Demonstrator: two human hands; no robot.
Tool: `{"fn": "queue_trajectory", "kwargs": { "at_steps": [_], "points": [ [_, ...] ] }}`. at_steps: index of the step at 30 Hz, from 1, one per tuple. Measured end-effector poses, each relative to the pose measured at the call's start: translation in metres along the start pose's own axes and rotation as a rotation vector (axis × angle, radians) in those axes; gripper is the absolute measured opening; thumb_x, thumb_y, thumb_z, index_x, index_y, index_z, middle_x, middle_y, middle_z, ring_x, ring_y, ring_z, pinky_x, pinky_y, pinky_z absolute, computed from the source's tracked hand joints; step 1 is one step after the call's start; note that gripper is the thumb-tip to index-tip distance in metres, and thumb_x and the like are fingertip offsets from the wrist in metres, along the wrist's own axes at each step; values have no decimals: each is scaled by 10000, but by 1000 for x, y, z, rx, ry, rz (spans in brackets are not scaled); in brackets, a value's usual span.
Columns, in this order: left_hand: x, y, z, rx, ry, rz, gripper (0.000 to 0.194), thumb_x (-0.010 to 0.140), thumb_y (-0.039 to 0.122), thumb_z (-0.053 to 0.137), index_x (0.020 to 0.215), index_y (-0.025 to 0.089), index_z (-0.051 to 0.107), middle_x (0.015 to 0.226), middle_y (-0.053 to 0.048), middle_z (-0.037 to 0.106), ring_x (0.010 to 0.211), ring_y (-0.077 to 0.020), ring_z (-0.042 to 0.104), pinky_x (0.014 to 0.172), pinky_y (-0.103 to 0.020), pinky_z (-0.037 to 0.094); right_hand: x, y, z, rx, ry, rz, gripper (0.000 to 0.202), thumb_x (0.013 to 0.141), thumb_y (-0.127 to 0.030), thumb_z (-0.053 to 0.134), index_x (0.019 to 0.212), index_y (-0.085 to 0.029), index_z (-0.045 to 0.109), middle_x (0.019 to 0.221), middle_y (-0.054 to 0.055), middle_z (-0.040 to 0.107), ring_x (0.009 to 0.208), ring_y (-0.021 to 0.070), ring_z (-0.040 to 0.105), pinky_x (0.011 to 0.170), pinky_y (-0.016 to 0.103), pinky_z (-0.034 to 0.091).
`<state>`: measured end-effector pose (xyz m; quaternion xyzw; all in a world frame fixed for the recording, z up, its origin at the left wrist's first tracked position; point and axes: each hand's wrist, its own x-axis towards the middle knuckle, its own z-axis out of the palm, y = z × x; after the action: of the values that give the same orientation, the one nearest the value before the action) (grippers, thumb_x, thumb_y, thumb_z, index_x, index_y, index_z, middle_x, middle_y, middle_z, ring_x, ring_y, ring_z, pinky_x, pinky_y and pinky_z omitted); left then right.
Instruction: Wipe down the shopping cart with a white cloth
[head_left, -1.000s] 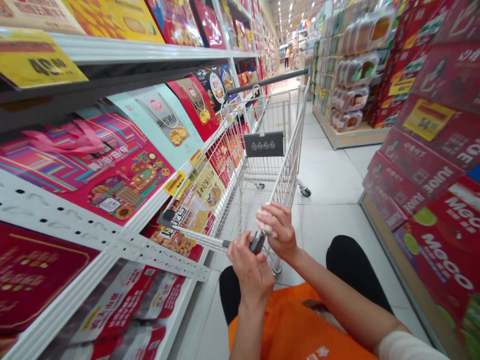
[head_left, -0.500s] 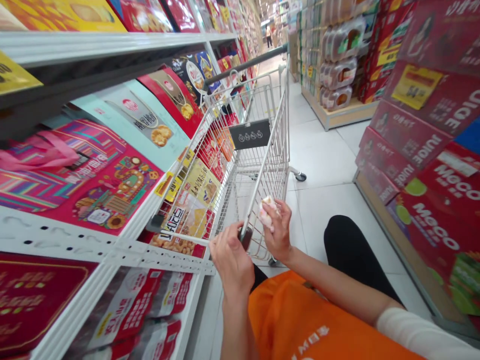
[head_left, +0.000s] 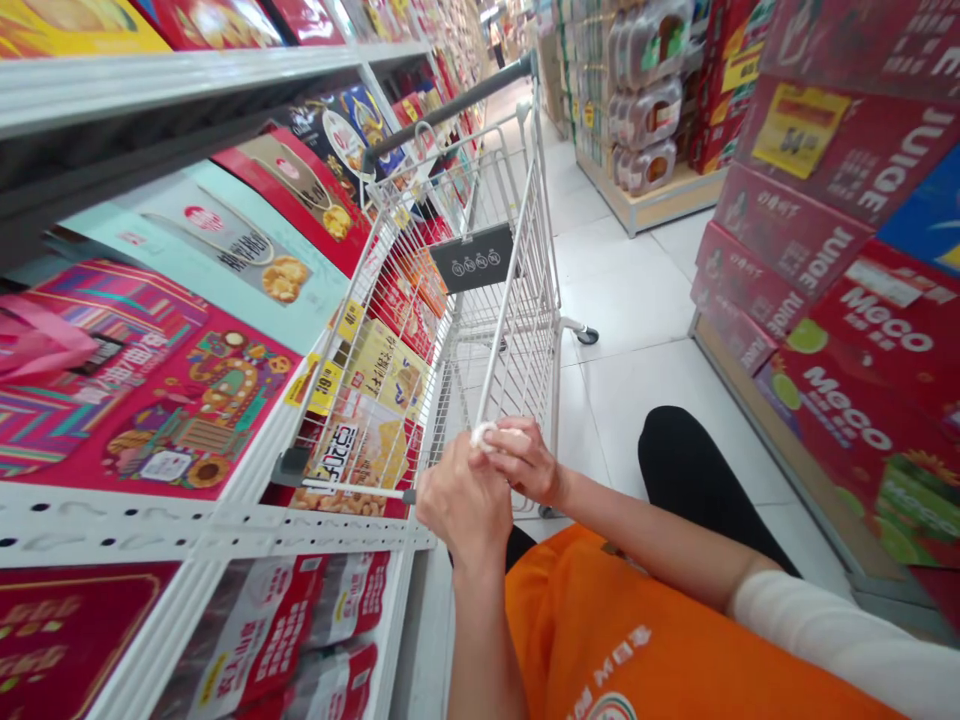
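A wire shopping cart (head_left: 517,350) stands before me, its grey handle at the far end. My left hand (head_left: 465,500) is closed over the cart's near corner and hides the dark corner piece. Close beside it, my right hand (head_left: 529,462) is closed on a crumpled, whitish cloth (head_left: 491,440). The cloth lies on the cart's top side rail, just beyond my left knuckles. Most of the cloth is covered by my right fingers. A dark sign plate (head_left: 474,258) hangs inside the cart.
Shelves (head_left: 225,520) with snack boxes and bags run along the left, close to the cart. Stacked red drink cartons (head_left: 847,330) stand on a low platform at the right. A pallet of bottled drinks (head_left: 649,130) is farther back. Tiled floor (head_left: 615,260) lies between.
My right hand with the cloth has moved left and toward me, from the cart's side to its rail by my left hand. The left hand stays on the corner. The view has shifted slightly.
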<state>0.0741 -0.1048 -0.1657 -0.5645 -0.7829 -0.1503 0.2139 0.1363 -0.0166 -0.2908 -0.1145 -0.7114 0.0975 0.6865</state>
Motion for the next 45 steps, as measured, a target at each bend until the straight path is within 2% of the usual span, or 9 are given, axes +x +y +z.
{"fn": "queue_trajectory", "kwargs": {
  "at_steps": [6, 13, 19, 25, 32, 38, 40, 43, 45],
  "points": [
    [-2, -17, 13, 182, 112, 248, 706, 1001, 591, 31, 711, 207, 548, 627, -58, 587, 568, -182, 485, 630, -315, 306, 9, 17, -1, -92, 88, 220, 138, 981, -277, 531, 1023, -242, 657, 1093, 81, 653, 1093, 217, 586, 915, 439, 552],
    [-5, -34, 9, 181, 137, 312, 645, 1014, 585, 91, 696, 219, 515, 600, -36, 568, 575, -178, 523, 625, -306, 323, 4, 4, 11, -17, 28, -84, 114, 941, -271, 611, 1039, -236, 659, 1118, 80, 647, 1193, 241, 557, 904, 427, 581],
    [-10, -47, 2, 142, 154, 346, 714, 966, 635, 3, 666, 223, 502, 561, -37, 555, 545, -177, 514, 598, -311, 321, 14, 8, 14, -111, 100, 115, 105, 961, -244, 561, 1013, -251, 651, 1089, 79, 633, 1095, 230, 587, 872, 436, 572],
    [-11, -55, -4, 43, 166, 399, 706, 959, 638, -3, 692, 221, 500, 577, -30, 568, 561, -171, 543, 597, -308, 339, 14, -1, 18, -58, -68, -294, 94, 896, -361, 685, 966, -302, 663, 1083, 26, 649, 1144, 211, 551, 888, 387, 570],
    [-12, -69, -7, 56, 128, 431, 687, 937, 660, -35, 644, 242, 423, 540, -13, 508, 546, -172, 512, 596, -303, 347, 23, 24, 7, -228, 110, 119, 75, 916, -197, 634, 960, -256, 625, 1060, 50, 606, 1070, 209, 534, 909, 402, 521],
    [-12, -86, -12, 33, 109, 488, 668, 956, 662, 25, 653, 232, 437, 556, -14, 522, 566, -167, 525, 572, -309, 307, 20, 6, 19, -219, -158, -369, 137, 885, -381, 694, 1003, -323, 656, 1081, 10, 609, 1106, 188, 535, 931, 360, 537],
    [-13, -95, -13, 27, 105, 492, 663, 957, 662, 33, 645, 231, 428, 552, -12, 513, 563, -165, 521, 574, -303, 312, 22, 11, 22, -281, -98, -250, 109, 902, -364, 675, 984, -295, 658, 1057, 30, 615, 1083, 200, 544, 893, 379, 546],
    [-16, -112, -16, 4, 96, 495, 648, 960, 657, 43, 644, 231, 416, 554, -11, 507, 552, -165, 500, 568, -300, 313, 24, 19, 24, -379, 27, 95, 49, 936, -302, 624, 922, -261, 647, 1026, 56, 619, 1040, 213, 552, 860, 402, 541],
    [-18, -122, -18, -24, 90, 512, 631, 969, 645, 63, 665, 228, 428, 568, -11, 512, 551, -163, 494, 563, -298, 314, 23, 16, 27, -407, 44, 146, 58, 935, -289, 623, 889, -262, 644, 1024, 54, 619, 1031, 208, 554, 864, 398, 541]
  ]
}}
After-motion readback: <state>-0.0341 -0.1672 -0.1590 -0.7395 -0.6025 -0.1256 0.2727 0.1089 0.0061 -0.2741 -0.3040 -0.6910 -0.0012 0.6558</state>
